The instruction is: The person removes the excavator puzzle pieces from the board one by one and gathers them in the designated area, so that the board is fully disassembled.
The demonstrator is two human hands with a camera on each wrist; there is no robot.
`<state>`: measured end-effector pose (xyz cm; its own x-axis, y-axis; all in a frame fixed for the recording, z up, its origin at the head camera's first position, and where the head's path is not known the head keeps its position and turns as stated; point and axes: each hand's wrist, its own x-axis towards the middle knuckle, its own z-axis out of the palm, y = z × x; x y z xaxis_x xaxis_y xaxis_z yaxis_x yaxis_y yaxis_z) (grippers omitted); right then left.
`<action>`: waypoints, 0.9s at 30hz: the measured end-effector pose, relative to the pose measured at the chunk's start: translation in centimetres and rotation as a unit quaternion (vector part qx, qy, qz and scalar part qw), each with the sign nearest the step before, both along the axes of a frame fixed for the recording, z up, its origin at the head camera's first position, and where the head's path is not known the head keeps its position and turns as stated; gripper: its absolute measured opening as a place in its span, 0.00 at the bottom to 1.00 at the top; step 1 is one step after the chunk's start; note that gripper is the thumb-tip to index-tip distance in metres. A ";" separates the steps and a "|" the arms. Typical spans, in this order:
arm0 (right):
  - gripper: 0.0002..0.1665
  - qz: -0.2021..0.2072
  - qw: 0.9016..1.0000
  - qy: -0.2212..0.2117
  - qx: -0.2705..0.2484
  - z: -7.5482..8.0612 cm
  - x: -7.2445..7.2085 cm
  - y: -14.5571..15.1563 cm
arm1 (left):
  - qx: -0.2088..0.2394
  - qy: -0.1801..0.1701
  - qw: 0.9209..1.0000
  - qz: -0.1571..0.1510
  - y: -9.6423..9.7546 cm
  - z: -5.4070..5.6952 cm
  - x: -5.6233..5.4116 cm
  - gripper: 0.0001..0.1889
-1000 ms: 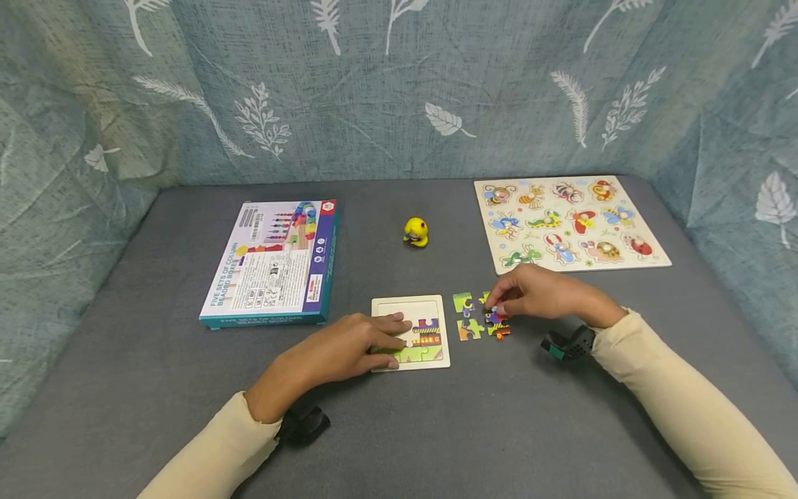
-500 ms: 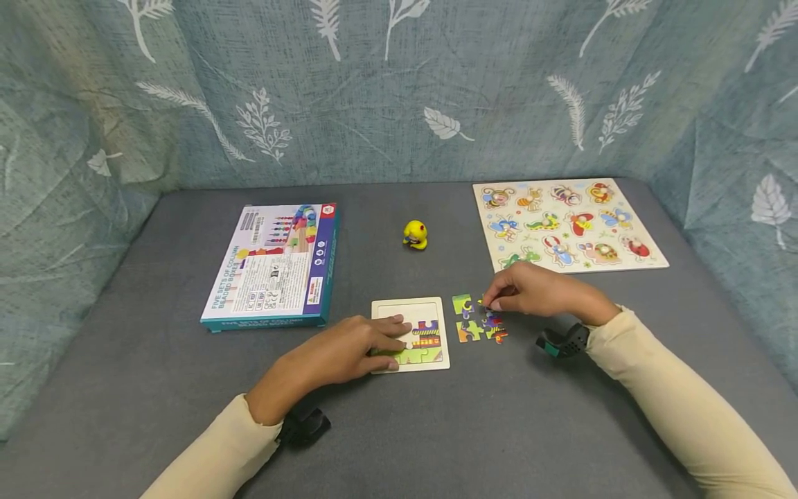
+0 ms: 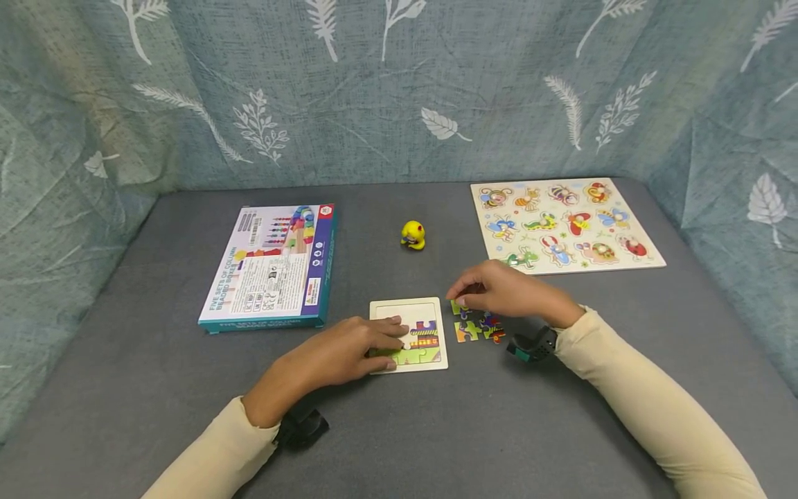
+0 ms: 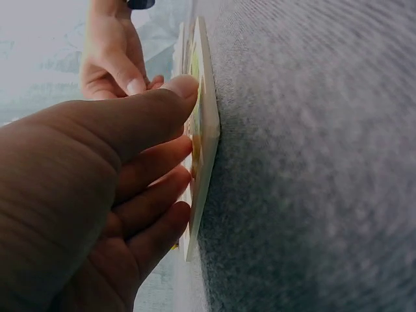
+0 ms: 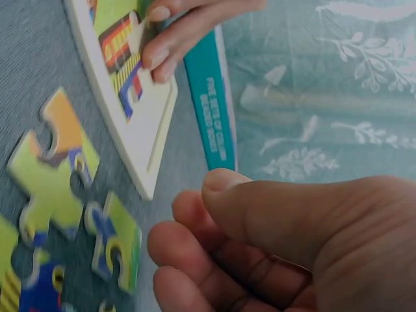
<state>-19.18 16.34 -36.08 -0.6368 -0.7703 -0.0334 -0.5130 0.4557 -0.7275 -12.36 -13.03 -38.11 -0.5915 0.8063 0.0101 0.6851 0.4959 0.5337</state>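
My left hand (image 3: 349,350) rests on a small square wooden puzzle tray (image 3: 405,302), fingers spread over its left part. Inside the tray, fitted pieces (image 3: 424,338) show a purple, yellow and green picture. In the left wrist view the thumb (image 4: 175,88) lies along the tray's edge. My right hand (image 3: 505,287) hovers over loose jigsaw pieces (image 3: 469,332) right of the tray. Its fingers are loosely bent and nothing shows between them in the right wrist view. An orange and green piece (image 5: 55,172) and a green and blue piece (image 5: 117,244) lie beneath.
A boxed bead set (image 3: 268,267) lies at the left. A small yellow toy (image 3: 413,235) stands behind the tray. A wooden insect puzzle board (image 3: 564,225) lies at the back right, close behind the right hand. A patterned curtain (image 3: 374,104) hangs behind the table.
My right hand has moved left across the loose pieces, from the right-hand ones towards the green piece beside the tray. My left hand has stayed on the tray.
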 end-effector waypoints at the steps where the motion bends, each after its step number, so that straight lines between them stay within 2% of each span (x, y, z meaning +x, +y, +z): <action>1: 0.09 0.000 1.000 -0.002 -0.003 -0.1 0.0 -0.3 | 0.000 -0.004 1.000 0.000 0.0 0.0 0.0 0.17; 5: 0.09 0.007 1.000 -0.004 -0.013 -0.5 0.1 -1.4 | 0.000 -0.010 1.000 0.002 0.0 0.1 0.0 0.17; 14: 0.09 0.024 0.999 0.006 -0.027 -1.4 0.4 -3.5 | 0.008 -0.001 1.000 0.007 0.1 0.0 0.2 0.15; 27: 0.10 0.016 1.000 -0.016 -0.019 -1.5 0.5 -4.1 | 0.016 0.007 1.000 0.004 0.2 -0.2 0.0 0.16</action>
